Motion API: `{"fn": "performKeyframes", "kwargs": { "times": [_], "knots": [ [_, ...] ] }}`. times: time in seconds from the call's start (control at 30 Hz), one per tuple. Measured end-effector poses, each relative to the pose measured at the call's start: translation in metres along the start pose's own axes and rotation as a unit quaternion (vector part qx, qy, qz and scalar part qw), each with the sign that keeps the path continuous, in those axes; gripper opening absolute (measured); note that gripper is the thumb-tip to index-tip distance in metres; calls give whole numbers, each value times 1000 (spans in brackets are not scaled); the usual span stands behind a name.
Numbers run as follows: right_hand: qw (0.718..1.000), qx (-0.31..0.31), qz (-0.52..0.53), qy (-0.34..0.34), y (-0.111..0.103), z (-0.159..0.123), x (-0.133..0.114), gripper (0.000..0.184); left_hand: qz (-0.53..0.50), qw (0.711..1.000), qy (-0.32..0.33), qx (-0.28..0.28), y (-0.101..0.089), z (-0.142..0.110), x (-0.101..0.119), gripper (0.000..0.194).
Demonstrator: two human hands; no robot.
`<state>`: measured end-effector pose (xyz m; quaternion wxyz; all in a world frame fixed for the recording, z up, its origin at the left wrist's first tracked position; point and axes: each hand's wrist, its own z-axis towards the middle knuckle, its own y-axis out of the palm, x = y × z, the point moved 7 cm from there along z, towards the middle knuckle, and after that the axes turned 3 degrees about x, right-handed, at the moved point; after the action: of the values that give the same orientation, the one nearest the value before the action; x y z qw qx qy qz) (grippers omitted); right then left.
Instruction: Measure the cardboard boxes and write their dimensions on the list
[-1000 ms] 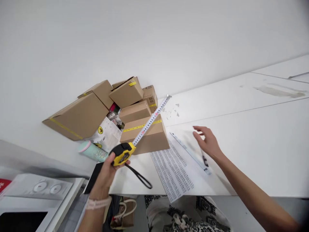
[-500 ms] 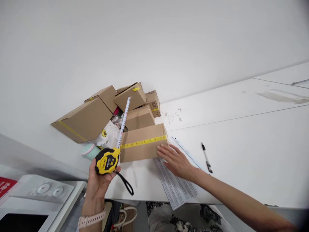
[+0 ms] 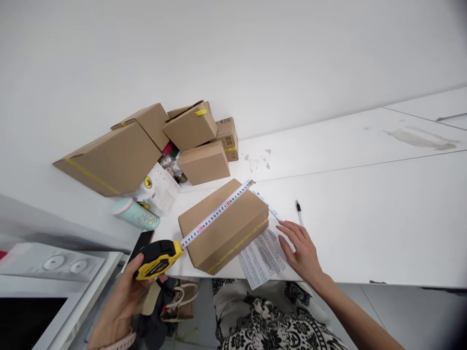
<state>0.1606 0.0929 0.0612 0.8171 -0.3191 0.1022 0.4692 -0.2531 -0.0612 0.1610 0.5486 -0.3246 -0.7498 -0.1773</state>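
My left hand [image 3: 136,277] is closed around a yellow and black tape measure [image 3: 159,258]. Its white blade [image 3: 218,212] runs out diagonally over the top of a cardboard box [image 3: 228,226], with the metal end near the far right edge. Yellow tape lines the box's near side. To the right of the box, my right hand [image 3: 299,250] hovers with fingers apart, holding nothing. Under it and beside the box lies a printed sheet [image 3: 260,260]. A thin ruler-like strip [image 3: 268,205] is partly covered by the box and sheet.
Several cardboard boxes [image 3: 120,155] are stacked by the wall at the left. Near them are a mint green tumbler [image 3: 136,214] and a white package [image 3: 158,189]. A pen [image 3: 299,208] lies on the white table [image 3: 365,218]. A white appliance [image 3: 54,272] stands at lower left.
The box has turned, and its right end is no longer touched by my right hand, which moved right. The tape blade swung from pointing up and away to lying across the box top.
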Motion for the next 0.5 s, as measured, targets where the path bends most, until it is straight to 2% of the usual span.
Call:
{"fn": "performKeyframes", "kwargs": {
  "times": [0.1,0.3,0.43,0.5],
  "knots": [
    [999,25,7,29,-7,16,9,41,31,999,-21,5,-1,2,-4,36],
    [997,8,50,52,-7,53,24,33,60,998,-26,9,-6,14,-4,45],
    [985,-81,138,67,9,88,24,34,52,998,-39,-13,4,19,8,37],
    [971,-140,179,67,23,104,20,38,11,999,-32,-13,9,22,15,32]
  ]
}}
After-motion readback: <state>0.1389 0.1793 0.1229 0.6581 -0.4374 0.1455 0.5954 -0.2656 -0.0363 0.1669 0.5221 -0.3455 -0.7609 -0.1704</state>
